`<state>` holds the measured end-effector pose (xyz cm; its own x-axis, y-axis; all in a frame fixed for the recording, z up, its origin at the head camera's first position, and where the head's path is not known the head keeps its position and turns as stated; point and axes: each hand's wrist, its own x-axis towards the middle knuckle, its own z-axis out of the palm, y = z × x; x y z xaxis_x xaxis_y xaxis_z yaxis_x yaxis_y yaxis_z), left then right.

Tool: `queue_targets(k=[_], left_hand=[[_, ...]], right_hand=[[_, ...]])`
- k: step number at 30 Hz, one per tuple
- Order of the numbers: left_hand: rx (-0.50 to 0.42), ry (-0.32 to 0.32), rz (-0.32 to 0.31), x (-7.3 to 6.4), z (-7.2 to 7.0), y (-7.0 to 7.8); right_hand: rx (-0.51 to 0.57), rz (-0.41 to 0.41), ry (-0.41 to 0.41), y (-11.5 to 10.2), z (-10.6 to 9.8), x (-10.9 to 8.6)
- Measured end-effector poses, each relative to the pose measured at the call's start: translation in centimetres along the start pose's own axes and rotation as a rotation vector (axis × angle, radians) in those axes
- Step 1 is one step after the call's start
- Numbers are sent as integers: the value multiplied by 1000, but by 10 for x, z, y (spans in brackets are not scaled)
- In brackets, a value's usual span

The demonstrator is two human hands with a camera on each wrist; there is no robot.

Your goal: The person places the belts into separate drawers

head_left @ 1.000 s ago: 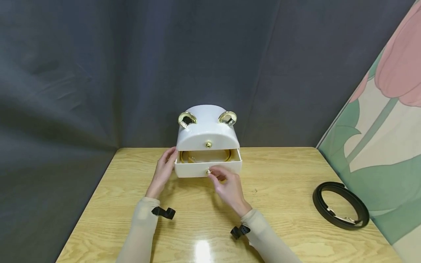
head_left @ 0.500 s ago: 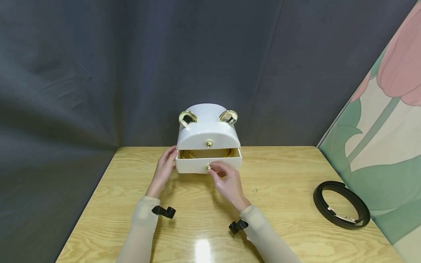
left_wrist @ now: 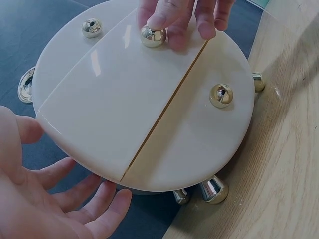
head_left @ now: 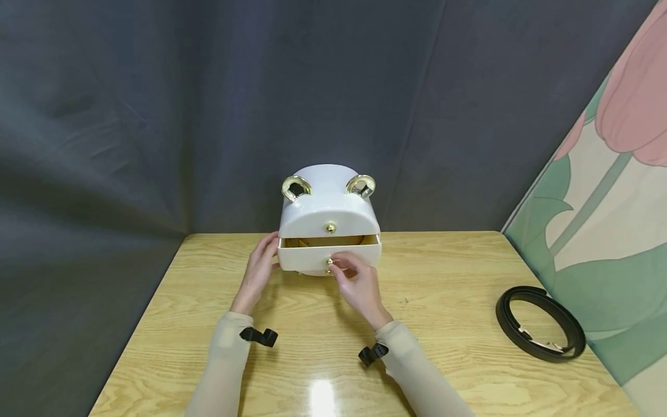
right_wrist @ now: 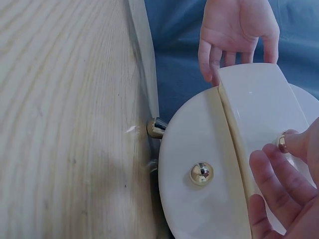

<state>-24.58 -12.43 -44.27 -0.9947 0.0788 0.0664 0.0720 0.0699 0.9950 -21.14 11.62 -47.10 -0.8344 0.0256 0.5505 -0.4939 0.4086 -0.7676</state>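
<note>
A round white jewellery box (head_left: 328, 211) with gold loops on top stands at the table's far edge. Its middle drawer (head_left: 329, 256) sticks out a little, showing a gold lining. My right hand (head_left: 339, 267) pinches the drawer's gold knob (head_left: 329, 263); in the left wrist view the fingertips (left_wrist: 160, 19) sit on that knob (left_wrist: 152, 36). My left hand (head_left: 270, 253) rests with straight fingers against the box's left side, and the right wrist view shows this left hand (right_wrist: 234, 35) beside the drawer (right_wrist: 264, 112). Another knob (right_wrist: 201, 173) sits on the closed panel below.
A coiled black belt (head_left: 539, 324) lies on the wooden table (head_left: 448, 341) at the right. A flowered panel (head_left: 599, 220) leans along the right side and a dark curtain (head_left: 156, 116) hangs behind. The box stands on small gold feet (left_wrist: 213, 189).
The drawer has slid back into the box, from well out to slightly out. My right hand moved forward with the knob. The left hand stayed on the box's side.
</note>
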Motion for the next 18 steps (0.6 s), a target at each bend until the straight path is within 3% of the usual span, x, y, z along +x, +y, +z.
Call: queue_targets(k=[18], left_hand=[[-10, -23, -16, -2, -4, 2]], right_hand=[[52, 58, 29, 4, 9, 8]])
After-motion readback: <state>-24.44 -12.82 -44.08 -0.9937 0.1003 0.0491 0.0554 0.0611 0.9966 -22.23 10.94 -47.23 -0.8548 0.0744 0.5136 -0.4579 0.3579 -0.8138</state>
